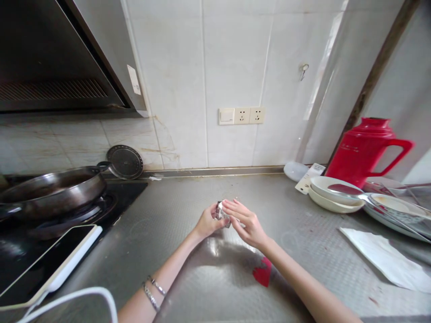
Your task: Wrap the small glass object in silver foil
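As it seems light, the shiny object (221, 214) is fittingly side-gripped by the left hand (207, 224), the right hand (248, 225) outstretched.

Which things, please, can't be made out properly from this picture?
All in the head view:
- Small shiny thing: full shape, covered by the fingers of the left hand and right hand.
- Pan: left end cut off by the picture's edge; its near wall hides much of the inside.
- Red flask: lettering too small to read.
- White cable: cut off by the bottom edge.
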A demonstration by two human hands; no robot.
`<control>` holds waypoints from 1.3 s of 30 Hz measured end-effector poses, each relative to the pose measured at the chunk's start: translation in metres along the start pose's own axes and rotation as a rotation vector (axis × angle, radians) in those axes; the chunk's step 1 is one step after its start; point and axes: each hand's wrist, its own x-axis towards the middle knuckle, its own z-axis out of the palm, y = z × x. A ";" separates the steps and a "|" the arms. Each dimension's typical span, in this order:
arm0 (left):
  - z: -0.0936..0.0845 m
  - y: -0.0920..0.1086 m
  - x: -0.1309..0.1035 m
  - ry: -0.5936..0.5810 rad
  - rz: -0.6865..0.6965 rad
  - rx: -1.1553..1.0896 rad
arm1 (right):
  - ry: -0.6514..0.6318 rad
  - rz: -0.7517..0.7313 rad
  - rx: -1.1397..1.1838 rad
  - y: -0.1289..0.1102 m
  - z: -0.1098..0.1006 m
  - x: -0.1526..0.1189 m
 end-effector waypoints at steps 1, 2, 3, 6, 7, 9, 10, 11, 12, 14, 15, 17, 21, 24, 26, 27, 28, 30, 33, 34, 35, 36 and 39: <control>0.001 -0.001 0.000 -0.011 0.011 0.008 | 0.005 0.026 0.004 0.002 0.000 0.000; 0.001 -0.001 0.000 -0.019 0.015 0.011 | 0.016 0.057 0.007 0.005 0.001 -0.001; 0.001 -0.001 0.000 -0.020 0.013 0.013 | 0.033 0.088 0.007 0.007 0.001 -0.001; 0.000 0.000 0.000 0.035 -0.017 0.042 | 0.077 0.121 -0.009 0.012 0.000 -0.003; 0.000 0.000 0.000 0.062 -0.034 0.060 | 0.075 0.104 -0.019 0.012 0.000 -0.003; -0.001 0.000 0.000 0.103 -0.070 0.098 | 0.037 0.046 -0.040 0.009 0.000 -0.002; -0.001 0.000 0.000 0.113 -0.091 0.117 | 0.007 0.013 -0.050 0.006 0.000 -0.001; -0.001 0.001 0.000 0.114 -0.108 0.133 | -0.024 -0.018 -0.060 0.004 0.000 -0.001; -0.001 0.001 0.000 0.110 -0.121 0.142 | -0.048 -0.043 -0.069 0.003 0.000 0.000; 0.000 0.004 0.000 0.098 -0.140 0.149 | -0.064 -0.065 -0.083 0.003 -0.001 0.000; 0.000 0.005 -0.001 0.092 -0.150 0.151 | -0.058 -0.063 -0.088 0.004 -0.003 0.001; 0.000 0.008 -0.001 0.084 -0.174 0.157 | -0.043 -0.048 -0.091 0.007 -0.005 0.001; -0.002 0.011 -0.001 0.065 -0.189 0.159 | -0.062 -0.057 -0.062 0.006 -0.008 0.002; -0.002 0.009 -0.001 0.041 -0.181 0.163 | -0.107 -0.066 -0.041 0.004 -0.006 0.003; -0.002 0.009 -0.001 0.033 -0.181 0.166 | -0.103 -0.030 -0.028 0.005 -0.005 0.002; -0.001 0.009 -0.002 0.032 -0.180 0.154 | -0.085 0.006 -0.018 0.007 -0.005 0.002; 0.000 0.011 -0.002 0.033 -0.181 0.126 | -0.063 0.053 0.000 0.009 -0.005 0.002; 0.001 0.015 -0.003 0.042 -0.197 0.035 | -0.011 0.161 0.057 0.013 -0.005 0.001; 0.003 0.021 -0.004 0.075 -0.222 -0.121 | 0.051 0.252 0.130 0.013 -0.005 0.000; 0.003 0.022 -0.005 0.092 -0.221 -0.160 | 0.060 0.241 0.135 0.011 -0.005 0.000; 0.004 0.023 -0.005 0.107 -0.216 -0.187 | 0.061 0.212 0.130 0.009 -0.005 0.000; 0.004 0.023 -0.006 0.117 -0.208 -0.203 | 0.055 0.170 0.118 0.007 -0.004 0.000; 0.004 0.023 -0.006 0.120 -0.197 -0.206 | 0.024 0.067 0.077 0.004 -0.003 0.000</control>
